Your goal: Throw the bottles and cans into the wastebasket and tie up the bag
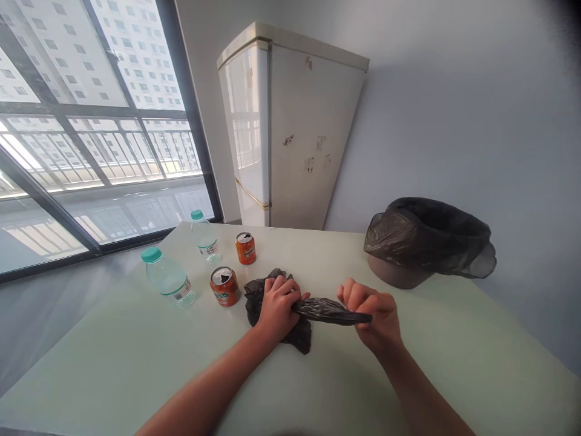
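A black plastic bag (327, 310) is stretched between my two hands, twisted into a narrow strip. My left hand (280, 304) is closed around its gathered middle, and the crumpled rest of the bag spreads on the table beneath and beside that hand. The strip's far end is pinched in my right hand (373, 312), a little above the table. Left of the bag stands an orange drink can (226, 287), with a second orange can (246, 249) behind it. Both cans are upright with opened tops.
Two clear plastic bottles with green caps, a nearer bottle (169, 278) and a farther bottle (206, 239), stand at the table's left. A bin (394, 274) lined with a black bag sits at the back right of the pale table (149, 369). Behind are a white fridge (308, 133) and a window.
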The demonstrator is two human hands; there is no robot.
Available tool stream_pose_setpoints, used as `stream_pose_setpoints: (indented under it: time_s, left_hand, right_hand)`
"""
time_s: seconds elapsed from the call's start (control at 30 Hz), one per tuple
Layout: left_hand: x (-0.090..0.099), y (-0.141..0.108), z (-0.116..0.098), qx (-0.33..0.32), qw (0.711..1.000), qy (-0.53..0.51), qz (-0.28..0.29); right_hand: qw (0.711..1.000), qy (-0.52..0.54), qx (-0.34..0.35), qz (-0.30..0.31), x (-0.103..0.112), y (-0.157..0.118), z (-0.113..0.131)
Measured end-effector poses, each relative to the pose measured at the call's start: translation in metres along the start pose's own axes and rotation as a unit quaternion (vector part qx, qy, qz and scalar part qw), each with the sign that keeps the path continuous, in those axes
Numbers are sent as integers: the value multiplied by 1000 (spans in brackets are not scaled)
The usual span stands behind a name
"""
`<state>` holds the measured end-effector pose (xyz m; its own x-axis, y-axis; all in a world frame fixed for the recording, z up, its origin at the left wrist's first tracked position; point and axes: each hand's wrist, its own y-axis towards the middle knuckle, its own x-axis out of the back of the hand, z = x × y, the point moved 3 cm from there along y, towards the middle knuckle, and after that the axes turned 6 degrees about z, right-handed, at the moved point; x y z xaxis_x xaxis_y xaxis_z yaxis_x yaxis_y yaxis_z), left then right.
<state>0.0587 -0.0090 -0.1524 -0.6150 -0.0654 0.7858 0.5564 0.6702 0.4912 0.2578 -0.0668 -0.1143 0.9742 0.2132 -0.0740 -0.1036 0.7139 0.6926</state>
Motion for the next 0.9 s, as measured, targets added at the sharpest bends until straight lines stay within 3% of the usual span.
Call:
stream_pose_setpoints:
  time_s: [0.07,0.13,0.23,0.33,0.4,0.5,0.67,0.8,0.9]
  left_hand:
    - [1,0,5,6,1000,-3,2]
    - [2,-1,7,12,1000,-7,8]
    - [3,-1,5,20,1000,-14,9]
    - [3,-2,-1,17,1000,-19,16]
    - [0,-2,-3,10,999,-23,32]
    - [-8,-3,-5,-4,998,-25,64]
    - [-12,-4,-4,10,997,-15,77]
    - [-8,-2,2,48,996,0,72]
    - [-6,1,11,83,992,4,94]
  right_hand:
    - [998,-18,2,-55,9,1,0]
    - [995,-64,-33,-62,16,4,-4]
    - [977,-163,-130,43,17,4,-19]
    - [935,-253,-190,160,8,-2,-31]
    - [926,-262,-182,199,-5,-5,-32]
    - [940,-222,-150,209,-25,-8,-27]
    - [966,-183,-139,118,-29,-11,-24]
    - [992,-54,-116,-5,-9,-10,-21]
    - [989,43,-82,-115,11,-2,-8]
